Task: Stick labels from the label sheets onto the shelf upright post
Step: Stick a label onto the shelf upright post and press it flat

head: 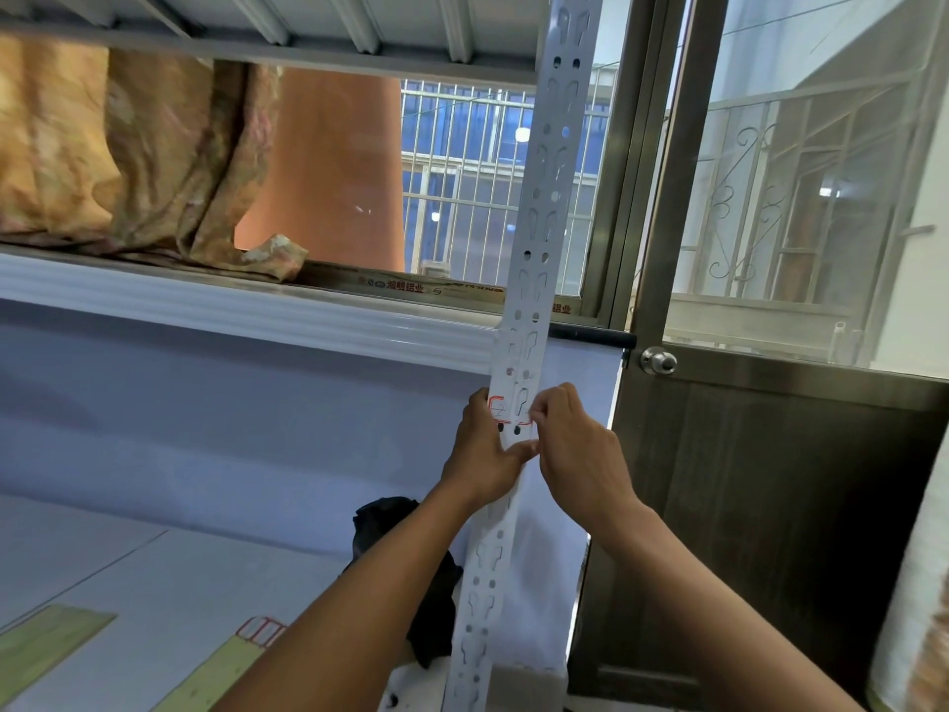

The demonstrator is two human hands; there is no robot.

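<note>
A white perforated shelf upright post [542, 208] runs from the lower middle up to the top of the view. A white label with a red border [506, 409] lies on the post at hand height. My left hand [485, 454] wraps the post from the left, its thumb across the front below the label. My right hand [575, 444] comes from the right, its fingertips pinched on the label's right edge against the post. A label sheet with red-bordered labels [261, 629] lies on the surface at the lower left, partly hidden by my left forearm.
A dark door with a round knob [659, 361] stands right of the post. A black cloth [405, 557] lies behind my left forearm. Yellow-green strips [46, 644] lie on the pale surface at the lower left. Draped fabric [128, 146] fills the shelf above.
</note>
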